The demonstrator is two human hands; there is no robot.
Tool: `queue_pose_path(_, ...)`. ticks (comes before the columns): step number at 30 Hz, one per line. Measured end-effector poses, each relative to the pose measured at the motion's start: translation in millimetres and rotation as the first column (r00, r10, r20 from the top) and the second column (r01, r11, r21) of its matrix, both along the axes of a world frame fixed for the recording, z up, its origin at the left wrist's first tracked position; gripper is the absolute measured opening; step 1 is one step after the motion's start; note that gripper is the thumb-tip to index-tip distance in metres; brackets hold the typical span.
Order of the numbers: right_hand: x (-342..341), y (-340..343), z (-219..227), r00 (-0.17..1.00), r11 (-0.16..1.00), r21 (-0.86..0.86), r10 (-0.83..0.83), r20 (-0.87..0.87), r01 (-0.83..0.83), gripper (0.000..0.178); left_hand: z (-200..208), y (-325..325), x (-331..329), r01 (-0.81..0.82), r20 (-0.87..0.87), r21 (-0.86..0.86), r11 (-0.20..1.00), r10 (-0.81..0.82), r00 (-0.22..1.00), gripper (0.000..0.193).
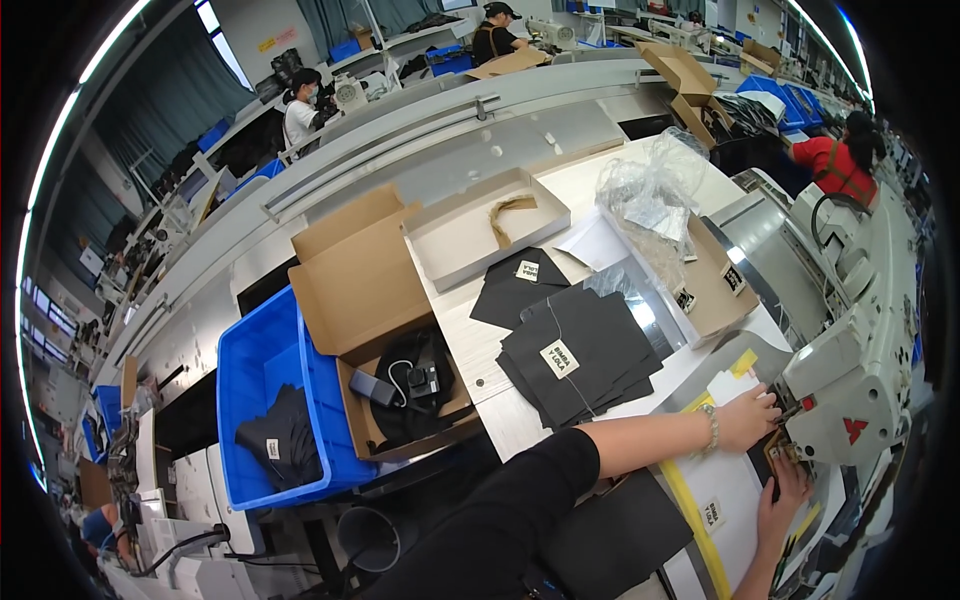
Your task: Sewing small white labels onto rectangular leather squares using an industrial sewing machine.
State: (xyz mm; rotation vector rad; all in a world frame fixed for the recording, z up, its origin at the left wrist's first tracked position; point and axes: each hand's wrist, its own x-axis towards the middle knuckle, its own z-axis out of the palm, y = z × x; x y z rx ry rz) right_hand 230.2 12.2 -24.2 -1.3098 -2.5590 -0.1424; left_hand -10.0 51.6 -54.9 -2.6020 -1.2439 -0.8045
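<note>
My left hand (748,418), a beaded bracelet at its wrist, reaches across to the sewing machine head (840,400). Its fingers are bent and pressed together under the head; what they hold is hidden. Just nearer, my right hand (782,502) has thumb and fingers about a small black piece (768,468) beside the needle area. The piece's far side is hidden by the hands and the machine. Under my left forearm lies a white work surface edged with yellow tape (684,490), with a small pale label (712,514) on it.
Black cut pieces (600,345) lie stacked left of the machine, near a shallow tray (470,255) and a carton with plastic wrap (715,290). An open brown box (350,285) and a blue bin (228,400) stand farther left. A large black panel (620,535) lies by my left arm.
</note>
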Motion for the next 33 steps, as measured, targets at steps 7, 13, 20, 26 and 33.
queue_pose_path(7, -0.5, 11.5, 2.5, 1.0, 1.0, 0.026, -0.008, -0.017, 0.009, 0.036, 4.7, 14.4, 0.7, -0.008, -0.07, 0.003, 1.0, 0.008, 0.998, 0.02)
queue_pose_path(13, -0.3, 5.5, 1.6, 0.999, 0.998, 0.064, 0.01, -0.042, -0.007, 0.034, 2.1, 11.0, -0.9, 0.002, -0.011, 0.017, 1.0, -0.001, 1.0, 0.019)
queue_pose_path(20, 6.3, -12.9, 5.8, 0.997, 0.999, 0.024, -0.042, -0.069, 0.044, 0.047, 6.2, 9.1, -2.3, 0.021, 0.027, 0.012, 1.0, -0.021, 0.999, 0.021)
queue_pose_path(26, 2.8, -19.0, 12.6, 0.988, 0.995, 0.025, 0.098, -0.12, -0.095, 0.042, -3.0, 13.8, -0.8, -0.025, 0.032, 0.054, 0.998, 0.023, 0.999, 0.019)
queue_pose_path(33, -20.0, -35.9, 25.8, 0.957, 0.988, -0.009, 0.145, -0.252, -0.152, 0.03, 26.9, -3.4, -33.8, 0.014, -0.041, -0.08, 0.997, -0.017, 0.999, 0.031)
